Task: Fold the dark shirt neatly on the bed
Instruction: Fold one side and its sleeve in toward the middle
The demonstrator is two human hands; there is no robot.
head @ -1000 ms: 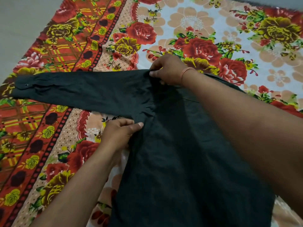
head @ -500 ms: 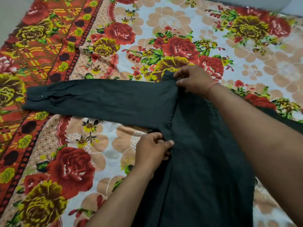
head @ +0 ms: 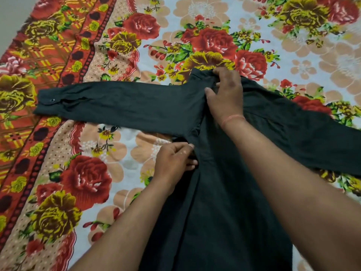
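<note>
The dark shirt [head: 230,202] lies flat on the flowered bed sheet [head: 88,182], its body running toward me. One long sleeve [head: 121,106] stretches out to the left, its buttoned cuff at the far left end. The other sleeve [head: 312,133] reaches to the right edge. My right hand [head: 224,96] pinches the shirt at the shoulder, near the collar. My left hand [head: 173,163] grips the shirt's left side edge just below the armpit.
The bed sheet has a red and yellow patterned border [head: 39,61] along the left. A strip of grey floor [head: 11,14] shows at the top left corner beyond the bed's edge.
Both hands have drawn the shirt to the right across the sheet, so more flowered sheet shows on its left. The grips stay at the shoulder and side edge.
</note>
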